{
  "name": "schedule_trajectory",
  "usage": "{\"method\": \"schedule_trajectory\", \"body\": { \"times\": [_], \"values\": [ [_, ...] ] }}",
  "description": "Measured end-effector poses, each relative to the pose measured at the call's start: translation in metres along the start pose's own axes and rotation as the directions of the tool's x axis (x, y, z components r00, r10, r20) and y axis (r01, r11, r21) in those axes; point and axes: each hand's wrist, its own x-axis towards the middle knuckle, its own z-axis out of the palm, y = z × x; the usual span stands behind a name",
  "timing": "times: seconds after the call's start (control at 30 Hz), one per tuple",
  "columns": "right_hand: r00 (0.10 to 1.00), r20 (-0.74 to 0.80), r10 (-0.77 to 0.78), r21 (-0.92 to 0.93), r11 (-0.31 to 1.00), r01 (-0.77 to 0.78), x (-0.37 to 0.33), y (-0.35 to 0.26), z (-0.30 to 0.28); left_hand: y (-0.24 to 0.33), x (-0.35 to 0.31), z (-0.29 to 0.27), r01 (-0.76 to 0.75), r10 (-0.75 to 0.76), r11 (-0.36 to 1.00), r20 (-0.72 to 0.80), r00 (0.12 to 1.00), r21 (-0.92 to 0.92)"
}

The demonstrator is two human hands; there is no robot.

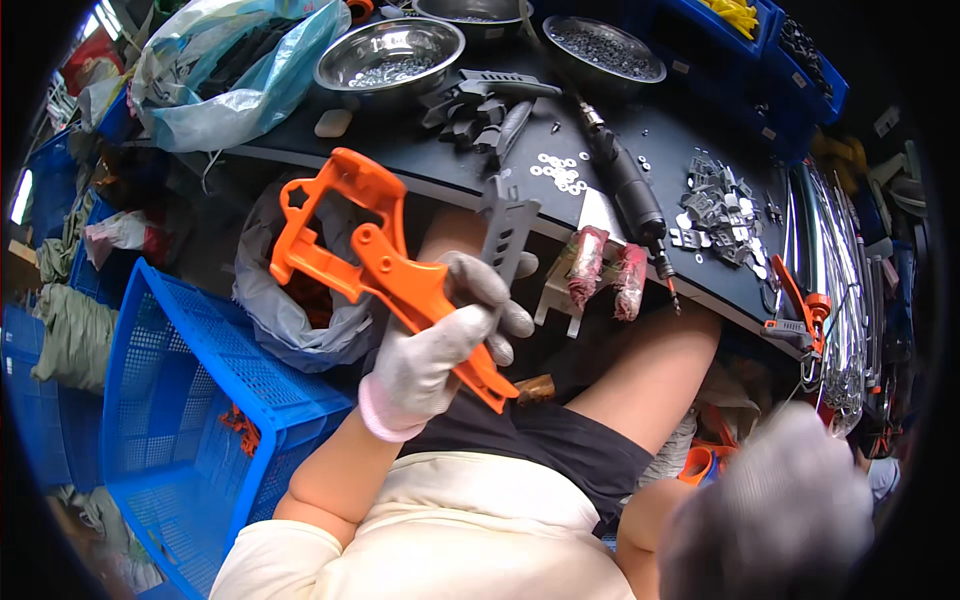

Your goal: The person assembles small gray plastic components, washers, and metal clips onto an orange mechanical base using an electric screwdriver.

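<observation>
My left hand, in a pale work glove with a pink cuff, is closed round an orange plastic clamp-like tool body that tilts up to the left. A dark grey slotted plastic piece sticks up beside the same fingers; whether they grip it too is hard to tell. My right hand is a gloved blur at the lower right, away from the table, so its fingers do not show. An electric screwdriver lies on the dark tabletop, beyond my left hand.
Steel bowls of small metal parts stand at the back. White washers, grey plastic parts and small grey pieces lie on the table. A blue crate and a white sack are at the left; long metal bars stand right.
</observation>
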Motion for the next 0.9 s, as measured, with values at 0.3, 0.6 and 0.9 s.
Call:
{"method": "schedule_trajectory", "body": {
  "times": [0.3,0.6,0.9],
  "values": [
    [0.709,-0.458,0.535,0.245,0.843,-0.478,-0.021,0.132,0.106,-0.030,0.015,0.001,-0.197,0.428,0.122,0.128,0.895,0.973],
    [0.639,-0.087,0.764,0.438,0.606,-0.664,-0.040,0.138,0.077,-0.018,0.007,-0.013,0.119,-0.094,0.875,-0.076,0.993,0.469],
    [0.654,-0.033,0.756,0.638,0.520,-0.568,-0.034,0.134,0.059,0.000,-0.013,-0.015,0.240,-0.267,0.927,0.059,0.962,0.289]
  ]
}}
